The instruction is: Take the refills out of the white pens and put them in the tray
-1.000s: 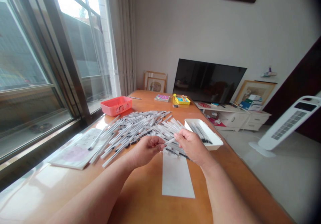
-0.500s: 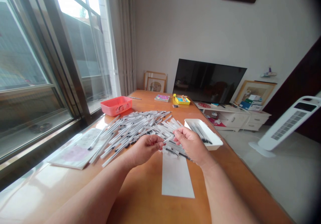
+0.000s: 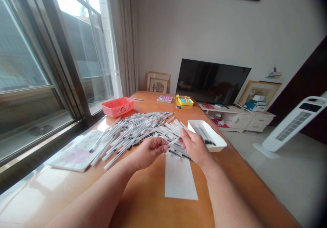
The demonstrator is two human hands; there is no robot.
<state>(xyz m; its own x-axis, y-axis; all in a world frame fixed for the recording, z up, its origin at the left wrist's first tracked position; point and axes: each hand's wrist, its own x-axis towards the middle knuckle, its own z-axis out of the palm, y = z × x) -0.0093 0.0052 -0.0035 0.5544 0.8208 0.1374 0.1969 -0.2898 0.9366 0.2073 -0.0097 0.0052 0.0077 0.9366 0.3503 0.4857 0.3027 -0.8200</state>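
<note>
A thin whitish pen barrel (image 3: 174, 141) spans the gap between my two hands. My left hand (image 3: 150, 150) pinches its near end between thumb and fingers. At the other end, my right hand (image 3: 194, 145) has its fingertips closed on it. Behind and under the hands spreads a heap of clear pens (image 3: 138, 127), several with black ends. A white sheet of paper (image 3: 181, 182) lies flat just below the hands. Close beyond my right hand, a white tray (image 3: 219, 145) holds several dark-tipped pens or refills (image 3: 203, 133).
A red plastic basket (image 3: 118, 107) stands behind the heap at left. A booklet (image 3: 76, 153) lies under some pens on the left. Farther back on the table (image 3: 150, 187) are a small purple book (image 3: 165, 99) and a yellow box (image 3: 185, 101). The table's right edge runs past the tray.
My right hand has shifted slightly right and its fingers have curled in more. The left hand stays almost in place, and the barrel is still between them.
</note>
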